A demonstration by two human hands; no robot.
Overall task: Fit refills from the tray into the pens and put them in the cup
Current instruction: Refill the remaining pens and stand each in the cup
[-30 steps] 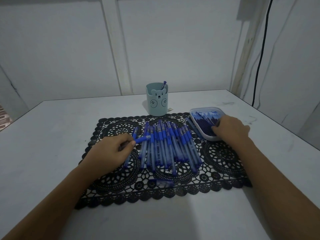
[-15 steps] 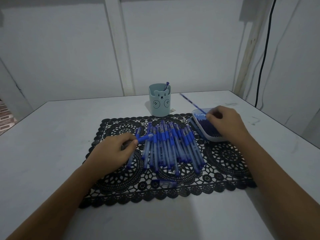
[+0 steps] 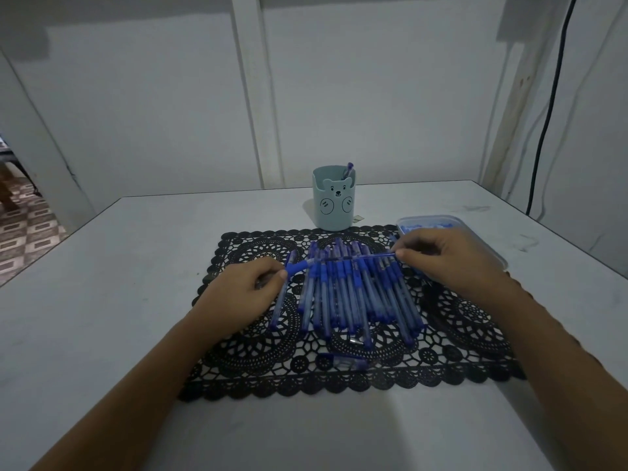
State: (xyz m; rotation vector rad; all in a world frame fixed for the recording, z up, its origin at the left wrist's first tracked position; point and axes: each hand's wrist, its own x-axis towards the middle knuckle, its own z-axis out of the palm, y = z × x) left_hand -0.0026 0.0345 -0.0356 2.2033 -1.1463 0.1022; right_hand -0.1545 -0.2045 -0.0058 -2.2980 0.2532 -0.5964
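Pens point(image 3: 356, 294) lie heaped side by side in the middle of a black lace mat point(image 3: 458, 334) on the white tabletop point(image 3: 119, 300), their blue grips toward the far side. Left of the heap, the left hand point(image 3: 244, 294) grips one pen point(image 3: 299, 265), its fingers point(image 3: 272, 271) curled around the barrel so that the blue end points right. The right hand point(image 3: 452, 263) hovers over the right edge of the heap and pinches the right end of a thin blue refill point(image 3: 367, 257) between thumb and fingertip. The refill runs level across the pens and its left end meets the held pen's blue end. Just beyond the right hand, at the mat's far right corner, sits the clear tray point(image 3: 475, 229) of refills. The pale cup point(image 3: 334, 203) with a bear face stands at the mat's far edge, with one pen tip showing above its rim. A short blue piece point(image 3: 343, 360) lies alone on the mat's near side.
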